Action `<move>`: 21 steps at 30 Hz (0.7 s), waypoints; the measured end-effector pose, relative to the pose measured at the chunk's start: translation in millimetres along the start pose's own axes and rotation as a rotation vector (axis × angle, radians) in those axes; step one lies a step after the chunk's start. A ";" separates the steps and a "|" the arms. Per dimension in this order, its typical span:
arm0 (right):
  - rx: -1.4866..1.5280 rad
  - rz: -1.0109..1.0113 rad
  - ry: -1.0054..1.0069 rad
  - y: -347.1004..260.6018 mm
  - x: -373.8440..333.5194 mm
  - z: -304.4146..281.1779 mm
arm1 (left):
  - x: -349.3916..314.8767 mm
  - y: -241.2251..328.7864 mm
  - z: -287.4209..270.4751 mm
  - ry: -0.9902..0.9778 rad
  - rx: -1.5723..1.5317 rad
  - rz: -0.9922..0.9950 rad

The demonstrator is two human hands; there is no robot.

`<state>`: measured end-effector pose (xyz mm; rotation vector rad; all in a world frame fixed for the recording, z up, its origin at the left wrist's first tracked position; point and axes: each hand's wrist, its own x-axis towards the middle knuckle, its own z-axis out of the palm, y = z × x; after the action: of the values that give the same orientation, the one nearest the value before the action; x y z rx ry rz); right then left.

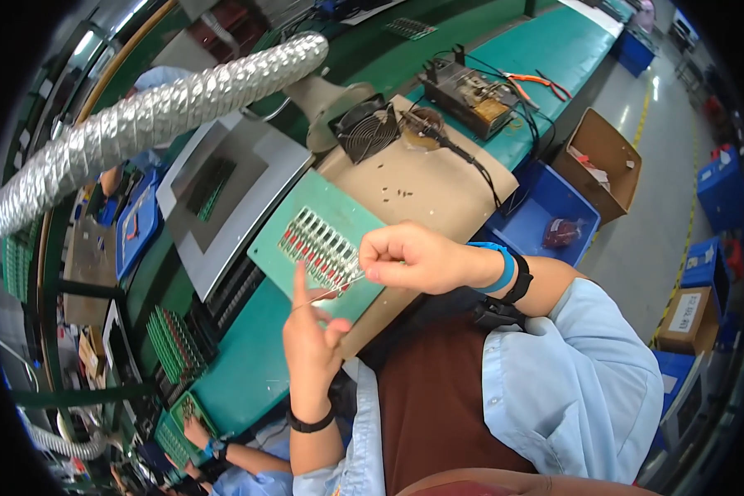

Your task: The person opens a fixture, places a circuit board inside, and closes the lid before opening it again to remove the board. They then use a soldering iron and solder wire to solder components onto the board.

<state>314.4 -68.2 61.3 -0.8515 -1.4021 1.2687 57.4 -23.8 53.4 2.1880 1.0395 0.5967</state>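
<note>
A green board (pixel 283 266) lies on brown card, carrying rows of small red and white parts (pixel 321 250). Over its right corner, my right hand (pixel 412 258) is closed in a pinch on a thin, silvery wire (pixel 336 289). This wire runs left, down to my left hand (pixel 310 335). My left hand's index finger is stretched out along the board's near edge, touching or just above it, and its thumb stands apart. Whether the wire rests on the left fingers is hard to tell.
Beyond the board stand a black fan (pixel 367 131), a soldering iron (pixel 438 132) and a worn metal unit (pixel 469 97). A foil duct (pixel 174 116) hangs at upper left. Blue bin (pixel 564 192) and carton (pixel 628 157) stand right. A co-worker's hand (pixel 197 431) is lower left.
</note>
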 end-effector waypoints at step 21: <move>-0.120 -0.048 -0.094 29.4 14.1 1.6 | 13.4 12.6 17.2 0.264 -0.165 0.131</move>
<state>305.9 -49.5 35.9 -0.8423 -1.5774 1.2113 82.6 -25.2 52.1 2.0808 0.9438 1.0173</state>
